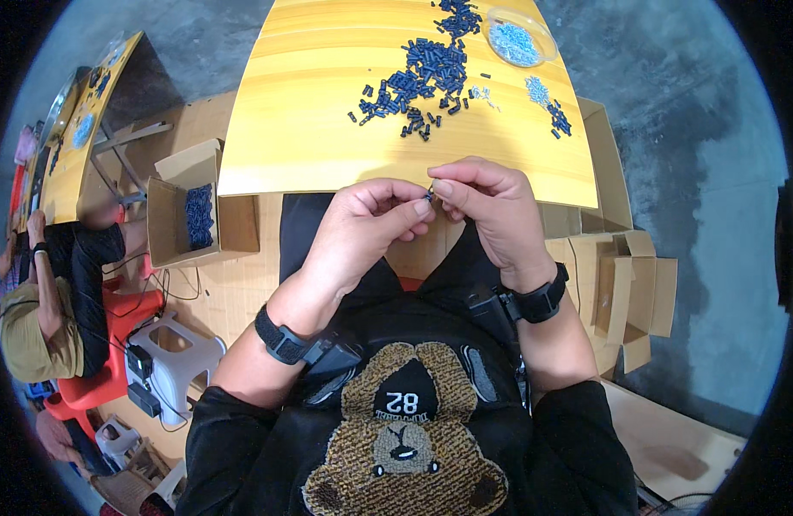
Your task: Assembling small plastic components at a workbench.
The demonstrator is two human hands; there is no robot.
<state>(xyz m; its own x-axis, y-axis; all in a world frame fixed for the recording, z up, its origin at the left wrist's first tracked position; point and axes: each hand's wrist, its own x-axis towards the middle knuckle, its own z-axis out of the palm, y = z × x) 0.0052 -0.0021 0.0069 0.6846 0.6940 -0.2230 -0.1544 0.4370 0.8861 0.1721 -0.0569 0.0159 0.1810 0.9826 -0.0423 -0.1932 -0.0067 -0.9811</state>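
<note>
Just in front of the near table edge, my left hand (pixel 375 215) is closed, thumb and fingers pinching a small black piece (pixel 430 194). From the other side my right hand (pixel 498 205) meets it, its thumb and forefinger also closed on the piece. Most of this piece is hidden by the fingertips. Beyond my hands, a loose heap of short black cylindrical parts (pixel 435 67) spreads over the yellow wood-grain table (pixel 310 112). Small silvery pieces (pixel 480 93) lie at the heap's right side.
Far right on the table, a clear round dish (pixel 547 47) holds light-blue bits, near a small light-blue pile (pixel 537 89) and more black parts (pixel 559 120). A cardboard box (pixel 164 232) of dark parts stands left; open cartons (pixel 620 292) stand right. Another person (pixel 48 318) sits at left.
</note>
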